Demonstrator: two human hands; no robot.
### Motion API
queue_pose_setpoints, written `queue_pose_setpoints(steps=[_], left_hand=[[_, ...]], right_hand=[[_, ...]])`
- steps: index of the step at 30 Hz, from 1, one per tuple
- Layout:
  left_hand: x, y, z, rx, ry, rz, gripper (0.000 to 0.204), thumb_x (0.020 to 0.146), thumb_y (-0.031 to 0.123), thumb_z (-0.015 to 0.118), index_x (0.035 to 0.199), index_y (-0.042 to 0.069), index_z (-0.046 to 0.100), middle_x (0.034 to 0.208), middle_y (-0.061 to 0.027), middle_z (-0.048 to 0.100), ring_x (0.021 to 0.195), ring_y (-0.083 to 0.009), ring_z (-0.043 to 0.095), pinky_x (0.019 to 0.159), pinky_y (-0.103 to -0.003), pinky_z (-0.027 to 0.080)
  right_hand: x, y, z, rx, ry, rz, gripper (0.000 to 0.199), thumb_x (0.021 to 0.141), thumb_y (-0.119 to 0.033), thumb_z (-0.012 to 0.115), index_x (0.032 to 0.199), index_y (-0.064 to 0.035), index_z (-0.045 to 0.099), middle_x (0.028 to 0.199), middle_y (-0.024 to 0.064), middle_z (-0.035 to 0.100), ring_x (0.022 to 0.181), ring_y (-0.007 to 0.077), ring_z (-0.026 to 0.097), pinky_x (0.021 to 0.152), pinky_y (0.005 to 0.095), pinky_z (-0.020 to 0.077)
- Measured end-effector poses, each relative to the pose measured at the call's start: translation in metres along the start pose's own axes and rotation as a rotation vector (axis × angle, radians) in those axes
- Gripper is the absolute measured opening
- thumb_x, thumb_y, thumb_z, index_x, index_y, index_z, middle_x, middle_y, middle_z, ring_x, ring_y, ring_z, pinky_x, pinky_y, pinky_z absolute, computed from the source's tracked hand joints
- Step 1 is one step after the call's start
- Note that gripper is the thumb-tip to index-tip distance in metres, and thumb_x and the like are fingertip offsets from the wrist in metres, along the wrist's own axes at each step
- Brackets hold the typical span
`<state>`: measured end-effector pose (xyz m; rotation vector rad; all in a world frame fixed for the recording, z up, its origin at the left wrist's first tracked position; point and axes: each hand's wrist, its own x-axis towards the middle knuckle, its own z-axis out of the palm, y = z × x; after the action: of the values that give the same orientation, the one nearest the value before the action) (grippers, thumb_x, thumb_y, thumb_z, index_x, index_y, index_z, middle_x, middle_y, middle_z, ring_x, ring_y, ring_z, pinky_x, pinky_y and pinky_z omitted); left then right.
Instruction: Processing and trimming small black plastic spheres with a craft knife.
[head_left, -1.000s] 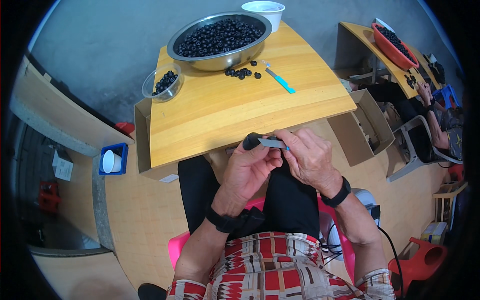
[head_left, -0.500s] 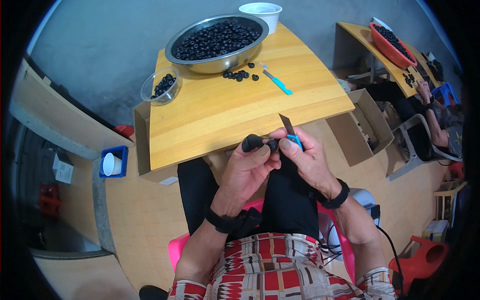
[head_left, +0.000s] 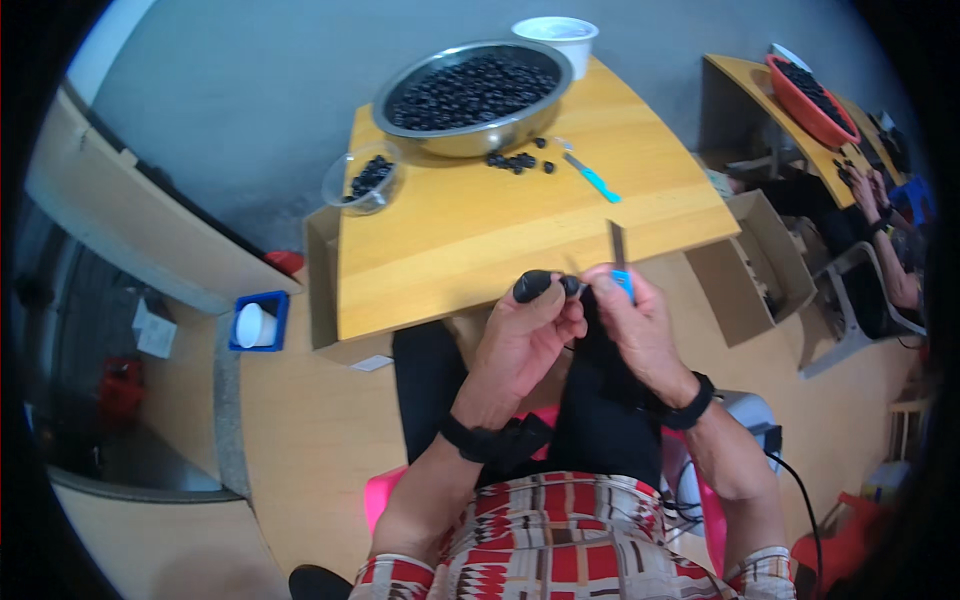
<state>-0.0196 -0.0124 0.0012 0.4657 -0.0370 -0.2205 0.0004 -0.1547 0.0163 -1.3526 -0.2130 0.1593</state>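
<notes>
So a small black piece (head_left: 571, 286) is being held up just off the near edge of the wooden table (head_left: 560, 225), pinched in the left hand (head_left: 528, 335) with thumb and fingers drawn close together. A rounded black thing (head_left: 534, 286) is seen right at the tips of those same fingers; whether it's a finger cover or something gripped can't be told, it's a bit blurry.

A blue-handled knife (head_left: 621, 280) is gripped in the right hand (head_left: 642, 325), fingers folded snugly around the handle, with the blade pointed up and away from the piece. The two hands are kept close together, but whether the piece is also touched by the right fingertips can't be told.

On the table, a big steel bowl (head_left: 470, 144) is filled with black pieces, with a white tub (head_left: 577, 62) set right behind it. More of them are held in a clear plastic bowl (head_left: 333, 190) at the left edge, and a little cluster of loose pieces (head_left: 512, 161) is scattered in front of the steel one. A turquoise knife (head_left: 596, 182) is laid to the right of those.
</notes>
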Motion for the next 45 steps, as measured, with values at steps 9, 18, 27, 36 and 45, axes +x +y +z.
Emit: queue_pose_setpoints(steps=[9,18,27,36,45], left_hand=[[0.074,0.178,-0.039,0.115,0.393,0.596,0.013,0.084,0.017,0.058,0.084,0.004,0.054,0.071,-0.0047,0.056,0.064,-0.0122,0.056,0.063,-0.023,0.050],[0.121,0.137,-0.033,0.745,0.433,0.229,0.013,0.081,0.007,0.060,0.092,0.001,0.055,0.080,-0.0066,0.059,0.071,-0.0144,0.059,0.062,-0.025,0.052],[0.152,0.085,-0.032,2.219,0.383,0.355,0.027,0.071,-0.003,0.053,0.098,0.000,0.053,0.099,-0.0168,0.054,0.097,-0.0347,0.047,0.084,-0.041,0.039],[0.166,0.094,-0.049,2.370,0.307,0.368,0.026,0.069,-0.007,0.047,0.095,-0.002,0.054,0.095,-0.0200,0.054,0.091,-0.0368,0.051,0.079,-0.042,0.042],[0.157,0.097,-0.040,2.264,0.352,0.321,0.022,0.073,-0.003,0.047,0.094,-0.003,0.054,0.100,-0.0216,0.054,0.089,-0.0373,0.053,0.076,-0.043,0.043]], right_hand=[[-0.002,0.006,-0.002,-0.097,-0.028,-0.009,0.020,0.089,-0.021,0.051,0.092,-0.0027,0.059,0.067,-0.0066,0.046,0.060,0.0012,0.037,0.052,0.0172,0.0310],[0.002,-0.002,-0.010,-0.135,-0.003,0.034,0.019,0.089,-0.020,0.052,0.093,-0.0026,0.059,0.068,-0.0056,0.046,0.063,0.0028,0.038,0.056,0.0182,0.0334],[0.007,0.002,-0.018,-0.228,-0.033,-0.020,0.021,0.088,-0.020,0.052,0.094,-0.0007,0.059,0.070,0.0000,0.052,0.066,0.0066,0.045,0.061,0.0208,0.0388],[0.012,-0.008,-0.020,-0.296,-0.098,-0.008,0.016,0.088,-0.013,0.052,0.093,0.0001,0.059,0.079,0.0068,0.059,0.071,0.0106,0.054,0.063,0.0235,0.0431],[0.011,-0.007,-0.021,-0.318,-0.090,0.068,0.014,0.086,-0.012,0.054,0.093,-0.0008,0.059,0.076,0.0071,0.058,0.068,0.0112,0.053,0.060,0.0233,0.0418]])
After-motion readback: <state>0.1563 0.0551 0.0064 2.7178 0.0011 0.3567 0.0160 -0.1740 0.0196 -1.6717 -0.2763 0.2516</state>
